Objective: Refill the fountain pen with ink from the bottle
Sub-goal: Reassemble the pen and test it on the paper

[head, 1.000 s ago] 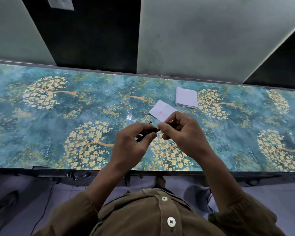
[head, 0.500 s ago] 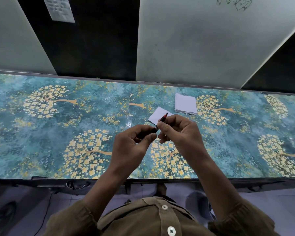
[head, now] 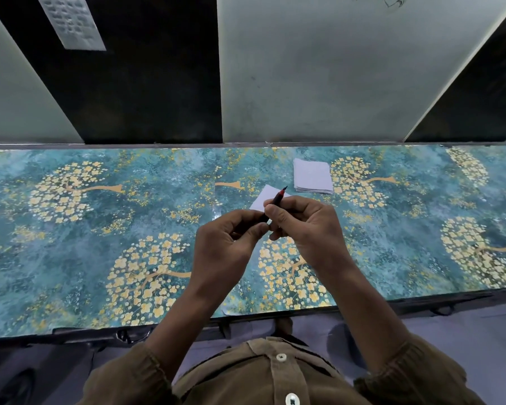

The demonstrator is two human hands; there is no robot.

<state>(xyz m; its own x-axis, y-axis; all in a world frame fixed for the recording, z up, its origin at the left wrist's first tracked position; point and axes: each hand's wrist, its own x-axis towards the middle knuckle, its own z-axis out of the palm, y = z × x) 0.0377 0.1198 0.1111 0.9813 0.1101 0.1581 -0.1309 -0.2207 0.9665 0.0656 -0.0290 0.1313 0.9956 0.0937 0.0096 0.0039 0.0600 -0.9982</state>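
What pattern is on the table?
Yellow blossom trees on blue-green table, clearest in the head view.

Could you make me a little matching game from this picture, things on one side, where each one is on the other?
Things:
1. pen
2. stack of paper
3. single sheet
4. printed note

Places:
A. flat on the table, partly hidden behind the hands
B. on the dark wall panel, upper left
C. pinched in the right hand, tip pointing away from the person
D. on the table, farther back, right of the pen tip

Pairs: 1-C, 2-D, 3-A, 4-B
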